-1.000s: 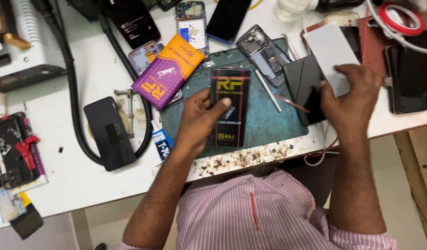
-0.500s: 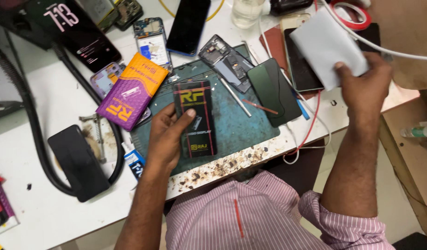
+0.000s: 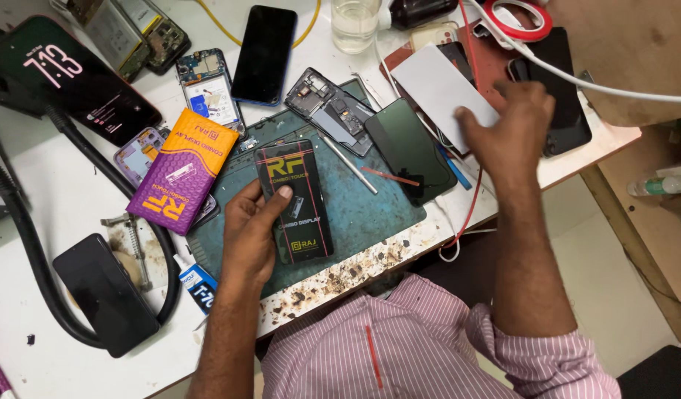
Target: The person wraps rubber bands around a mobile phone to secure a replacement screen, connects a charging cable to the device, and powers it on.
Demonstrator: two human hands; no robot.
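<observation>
- Head view looked down on a cluttered white workbench (image 3: 52, 199) with a green repair mat (image 3: 370, 214) at its centre.
- Left hand (image 3: 250, 235) lay on the mat, thumb pressed on the face of a black replacement display (image 3: 294, 201) with a printed protective film, fingers curled round its 9 o'clock edge; it gripped the panel flat against the mat.
- Half a second earlier the right hand (image 3: 512, 131) held a white rectangular sheet (image 3: 438, 92) clear of the bench; now that sheet lay at 1 o'clock, on top of dark phones, and the hand hovered just over its near corner with fingers spread and slack, gripping nothing.
- Judged from that, the sheet had been put aside and the right hand was free, while the display stayed pinned at centre as the piece under work.
- Orange and purple display box (image 3: 179, 174) lay at 10 o'clock of the display, just beside the left hand.
- Dark green phone back (image 3: 408, 151) rested at 2 o'clock of the display, a thin metal tool (image 3: 349, 164) between them.
- An opened phone frame (image 3: 327, 109) sat at 12 o'clock.
</observation>
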